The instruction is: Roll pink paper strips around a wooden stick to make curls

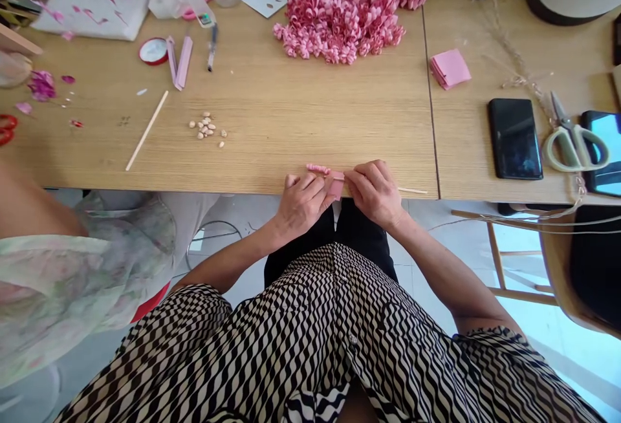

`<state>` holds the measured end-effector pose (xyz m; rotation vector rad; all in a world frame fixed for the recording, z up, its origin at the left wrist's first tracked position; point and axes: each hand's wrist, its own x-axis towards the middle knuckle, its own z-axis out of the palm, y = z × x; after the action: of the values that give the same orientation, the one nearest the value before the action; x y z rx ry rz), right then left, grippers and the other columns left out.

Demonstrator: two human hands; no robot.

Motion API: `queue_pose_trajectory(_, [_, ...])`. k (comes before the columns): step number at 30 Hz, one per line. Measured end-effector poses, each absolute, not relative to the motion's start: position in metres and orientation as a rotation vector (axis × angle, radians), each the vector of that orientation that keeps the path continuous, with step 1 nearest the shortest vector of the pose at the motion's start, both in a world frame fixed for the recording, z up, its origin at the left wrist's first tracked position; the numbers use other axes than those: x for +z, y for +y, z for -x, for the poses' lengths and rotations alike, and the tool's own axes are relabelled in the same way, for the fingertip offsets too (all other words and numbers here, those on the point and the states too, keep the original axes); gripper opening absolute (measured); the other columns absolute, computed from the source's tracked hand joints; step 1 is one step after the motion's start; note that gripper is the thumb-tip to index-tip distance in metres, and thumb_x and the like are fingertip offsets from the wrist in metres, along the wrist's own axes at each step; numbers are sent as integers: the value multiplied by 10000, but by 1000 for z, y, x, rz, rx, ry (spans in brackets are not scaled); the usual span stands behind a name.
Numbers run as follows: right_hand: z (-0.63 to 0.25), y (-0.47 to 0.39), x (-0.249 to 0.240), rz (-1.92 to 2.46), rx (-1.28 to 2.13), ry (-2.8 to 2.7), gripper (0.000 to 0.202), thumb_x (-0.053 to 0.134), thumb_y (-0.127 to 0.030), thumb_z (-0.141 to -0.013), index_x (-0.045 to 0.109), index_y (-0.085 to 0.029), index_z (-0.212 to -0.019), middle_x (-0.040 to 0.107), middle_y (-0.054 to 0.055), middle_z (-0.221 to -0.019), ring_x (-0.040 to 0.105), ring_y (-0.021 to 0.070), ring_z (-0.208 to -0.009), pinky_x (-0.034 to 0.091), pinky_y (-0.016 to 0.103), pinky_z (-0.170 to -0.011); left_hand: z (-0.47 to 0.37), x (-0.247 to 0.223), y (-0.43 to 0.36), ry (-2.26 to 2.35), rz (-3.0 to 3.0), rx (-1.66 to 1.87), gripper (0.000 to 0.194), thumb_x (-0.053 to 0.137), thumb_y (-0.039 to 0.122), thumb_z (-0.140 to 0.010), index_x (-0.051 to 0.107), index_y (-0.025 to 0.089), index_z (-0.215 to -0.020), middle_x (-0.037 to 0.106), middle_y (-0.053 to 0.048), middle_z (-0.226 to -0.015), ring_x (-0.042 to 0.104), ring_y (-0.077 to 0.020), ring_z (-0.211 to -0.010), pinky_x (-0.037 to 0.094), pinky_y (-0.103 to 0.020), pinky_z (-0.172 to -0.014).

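At the table's front edge, both my hands pinch a small pink folded piece [336, 191], which looks like paper or cloth. My left hand [301, 202] is closed on its left side, fingertips bent over it. Closed on its right side is my right hand [377, 191]. Just beyond my left fingers lies a short curled pink strip [317, 169]; whether it joins the held piece I cannot tell. A thin pale stick [413, 190] shows to the right of my right hand, its other end hidden.
Curled pink fringe [339, 15] is heaped at the back. Rightward are a pink folded stack [450, 68], a black phone [514, 138] and scissors [572, 141]. Leftward lie a wooden stick [147, 130], small beige beads [204, 127] and a tape roll [154, 52]. A person sits at left.
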<state>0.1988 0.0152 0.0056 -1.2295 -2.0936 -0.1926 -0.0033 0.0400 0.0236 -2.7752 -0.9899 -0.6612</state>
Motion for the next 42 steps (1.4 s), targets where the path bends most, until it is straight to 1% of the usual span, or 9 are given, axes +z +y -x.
queue_pose_trajectory(4, [-198, 15, 6, 1220, -218, -2088, 164, 490, -182, -941, 588, -207, -1070, 611, 62, -919, 481, 182, -851, 432, 345, -748, 3, 24, 40, -1008, 2793, -669, 318, 396, 357, -1014, 555, 186, -1232, 715, -37, -967, 607, -214, -925, 273, -360, -744])
queue_pose_trajectory(8, [-199, 14, 5, 1274, -114, -2097, 187, 455, -199, -956, 595, -228, -1076, 606, 65, -940, 490, 189, -866, 429, 364, -767, 4, 22, 39, -1085, 2860, -612, 366, 380, 394, -1012, 519, 208, -1295, 703, -40, -975, 606, -220, -916, 286, -360, -740])
queue_pose_trajectory(12, [-199, 14, 3, 1280, -82, -2094, 198, 448, -201, -956, 595, -232, -1084, 602, 67, -953, 491, 194, -876, 421, 375, -777, 4, 22, 39, -1124, 2877, -590, 355, 355, 393, -1018, 535, 221, -1271, 702, -51, -1032, 602, -223, -980, 296, -368, -762])
queue_pose_trajectory(16, [-199, 14, 3, 1275, -81, -2088, 189, 453, -198, -953, 592, -230, -1078, 602, 65, -947, 486, 192, -872, 418, 370, -769, 3, 23, 38, -1108, 2856, -589, 339, 371, 376, -1016, 539, 215, -1262, 709, -36, -961, 605, -213, -914, 285, -366, -738])
queue_pose_trajectory(24, [-198, 14, 5, 1254, -155, -2089, 170, 472, -188, -948, 587, -221, -1068, 605, 61, -933, 484, 184, -859, 424, 354, -755, 2, 24, 37, -1014, 2778, -672, 298, 424, 324, -1009, 559, 176, -1229, 722, -28, -918, 598, -193, -852, 277, -364, -715])
queue_pose_trajectory(29, [-198, 14, 5, 1267, -131, -2089, 179, 467, -193, -950, 593, -229, -1072, 606, 62, -936, 492, 188, -861, 428, 361, -755, 1, 24, 37, -1036, 2752, -645, 294, 416, 325, -1012, 587, 174, -1198, 727, -37, -956, 597, -192, -899, 282, -361, -731])
queue_pose_trajectory(32, [-198, 14, 5, 1253, -167, -2084, 171, 476, -191, -947, 594, -225, -1066, 606, 61, -922, 489, 186, -850, 433, 355, -747, 1, 24, 37, -1029, 2759, -645, 296, 418, 324, -1012, 578, 177, -1212, 722, -32, -925, 596, -191, -867, 274, -356, -725])
queue_pose_trajectory(36, [-198, 14, 4, 1275, -106, -2090, 194, 459, -198, -952, 603, -234, -1078, 604, 63, -939, 496, 192, -866, 432, 370, -760, 0, 24, 37, -1049, 2787, -649, 301, 413, 324, -1014, 564, 157, -1215, 716, -46, -946, 599, -201, -923, 272, -357, -738])
queue_pose_trajectory(42, [-197, 14, 5, 1270, -159, -2089, 180, 469, -188, -947, 598, -221, -1069, 604, 63, -931, 491, 188, -855, 434, 357, -753, -2, 23, 37, -1040, 2722, -668, 271, 422, 329, -1009, 587, 183, -1167, 720, -24, -890, 598, -195, -861, 278, -356, -718])
